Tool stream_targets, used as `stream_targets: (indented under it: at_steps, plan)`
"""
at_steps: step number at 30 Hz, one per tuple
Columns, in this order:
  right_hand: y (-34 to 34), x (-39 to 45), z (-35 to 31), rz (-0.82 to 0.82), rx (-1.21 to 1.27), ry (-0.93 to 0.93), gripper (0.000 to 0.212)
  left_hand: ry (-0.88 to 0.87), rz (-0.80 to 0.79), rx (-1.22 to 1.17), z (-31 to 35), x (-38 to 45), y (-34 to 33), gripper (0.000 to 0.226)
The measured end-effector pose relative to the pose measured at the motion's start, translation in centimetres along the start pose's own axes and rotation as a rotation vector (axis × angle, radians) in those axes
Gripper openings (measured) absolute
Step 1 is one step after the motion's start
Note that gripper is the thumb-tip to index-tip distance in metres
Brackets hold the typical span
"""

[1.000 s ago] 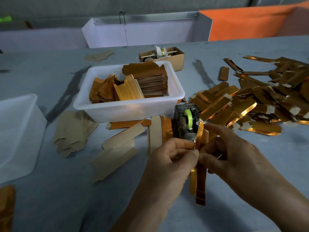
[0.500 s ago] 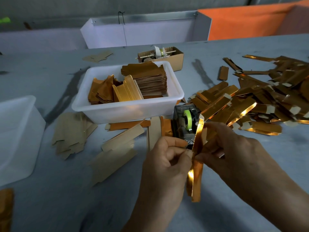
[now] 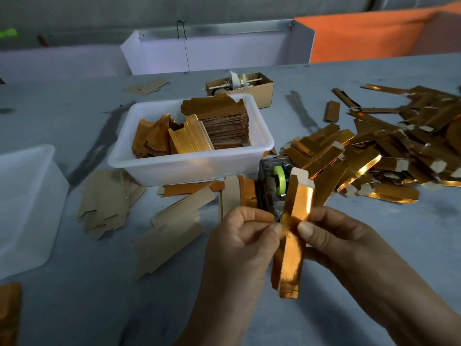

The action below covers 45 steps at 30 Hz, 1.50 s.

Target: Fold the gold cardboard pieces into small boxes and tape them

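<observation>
Judging by the big heap of finished gold boxes [image 3: 389, 156] spread over the right of the grey table [image 3: 74, 308], the job is well along, yet the white tub [image 3: 189, 166] in the middle holds a tall stack of flat gold blanks [image 3: 224, 121], and more flat pieces [image 3: 174, 221] lie brown side up on the table near it, so plenty is left. One gold box [image 3: 293, 233] is in hand now, held upright in front of the tape dispenser [image 3: 274, 186] with its green roll. The left hand [image 3: 239, 245] pinches its left edge between thumb and curled forefinger; the right hand [image 3: 336, 240] grips the right side, thumb pressed on the front face and the other fingers hidden behind. My guess is that the long seam is being closed or taped (whether tape is already on it I cannot tell). This box is a long, narrow sleeve of shiny gold foil card, creased lengthwise, glaring where the light strikes. Its top end stands open, with pale uncoated flaps sticking up; the bottom end looks open too.
</observation>
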State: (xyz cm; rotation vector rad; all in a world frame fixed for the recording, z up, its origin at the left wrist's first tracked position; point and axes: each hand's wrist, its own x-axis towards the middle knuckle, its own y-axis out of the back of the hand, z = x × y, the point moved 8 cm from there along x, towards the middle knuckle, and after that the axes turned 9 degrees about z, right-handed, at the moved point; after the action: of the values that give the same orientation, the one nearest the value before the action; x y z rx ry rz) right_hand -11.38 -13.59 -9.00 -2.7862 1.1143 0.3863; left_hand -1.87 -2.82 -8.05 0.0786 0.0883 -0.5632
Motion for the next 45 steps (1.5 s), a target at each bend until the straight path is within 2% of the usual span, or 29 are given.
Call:
stream_targets:
  at_steps: [3,7,10,14,19,22,25,29,32,34,36,38,41,45]
  plan:
    - [0.0,0.1,0.1,0.073,-0.025,0.054,0.033,0.026,-0.012,-0.013,-0.3,0.0,0.0,0.008]
    - [-0.7,0.2,-0.5,0.038,-0.005,0.111,0.021,0.274,-0.145,-0.256,-1.9,0.0,-0.7,0.01]
    - [-0.8,0.3,-0.2,0.005,0.006,0.118,0.02,0.464,-0.245,-0.442,-2.6,-0.4,-1.4,0.014]
    - [-1.0,0.1,-0.4,-0.049,-0.013,0.142,0.022,0.615,-0.379,-0.503,-3.4,-1.0,-1.8,0.022]
    - [-0.9,-0.3,-0.7,-0.058,0.001,0.177,0.021,0.595,-0.444,-0.447,-3.2,-1.2,-1.7,0.021]
    - [-0.7,-0.8,-0.6,-0.032,-0.018,0.19,0.019,0.63,-0.435,-0.406,-4.1,-1.5,-1.8,0.04]
    - [0.1,-1.0,0.2,0.036,-0.134,0.179,0.017,0.6,-0.388,-0.403,-4.4,-1.6,-2.1,0.026]
    - [0.4,-1.2,0.6,0.091,-0.185,0.132,0.023,0.463,-0.245,-0.301,-4.7,-1.1,-1.7,0.007]
    - [0.5,-1.1,0.4,0.153,-0.248,0.132,0.025,0.358,-0.213,-0.188,-4.2,-0.8,-1.1,0.021]
    - [0.7,-0.9,0.5,0.198,-0.29,0.122,0.021,0.303,-0.245,-0.152,-3.8,-0.7,-1.2,0.011]
    - [0.4,-0.9,0.6,0.176,-0.329,0.122,0.021,0.283,-0.218,-0.097,-4.2,-0.4,-1.0,0.005]
    - [-0.3,-0.9,0.9,0.112,-0.304,0.111,0.024,0.336,-0.211,-0.103,-5.1,-0.2,-0.8,0.006]
    - [-0.7,-0.4,2.1,-0.01,-0.154,-0.024,0.026,0.454,-0.321,-0.091,-6.4,-0.5,-1.3,0.012]
    - [-0.8,0.2,2.5,-0.12,-0.153,-0.082,0.023,0.48,-0.466,-0.046,-6.7,-0.4,-1.2,0.048]
